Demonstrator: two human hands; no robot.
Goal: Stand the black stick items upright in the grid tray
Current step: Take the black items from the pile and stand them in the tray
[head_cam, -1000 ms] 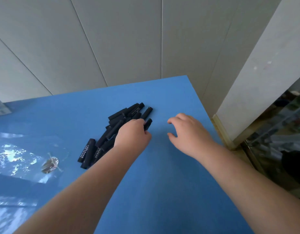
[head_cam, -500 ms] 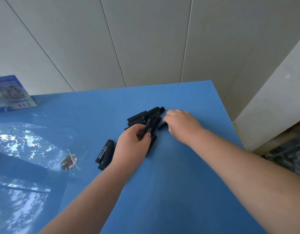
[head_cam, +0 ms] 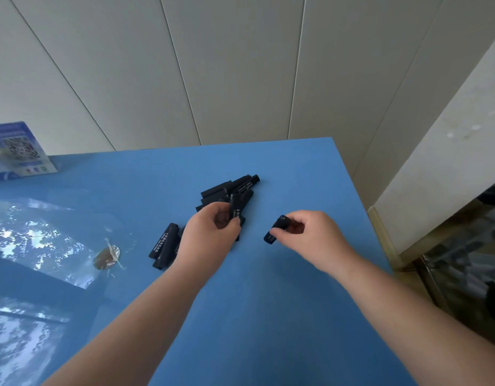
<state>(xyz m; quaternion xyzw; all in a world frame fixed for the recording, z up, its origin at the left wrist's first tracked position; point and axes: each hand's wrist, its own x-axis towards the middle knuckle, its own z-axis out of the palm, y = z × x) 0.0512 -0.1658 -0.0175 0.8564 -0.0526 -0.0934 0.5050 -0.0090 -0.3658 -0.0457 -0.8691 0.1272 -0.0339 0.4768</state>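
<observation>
Each grip is clamped on one black plastic stick: left hand (head_cam: 210,235) above the pile (head_cam: 227,190), right hand (head_cam: 304,235) beside it. Carry both upright; no grid tray shows.

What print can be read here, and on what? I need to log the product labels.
Nothing reads legibly.
White print on the black plastic sticks: too small.
Blue card with QR code at the table's far left: blurred.
Stick in the left hand, stick in the right hand: print unreadable.

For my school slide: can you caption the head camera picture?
Each hand, left hand and right hand, lifts a black stick from the pile.
</observation>
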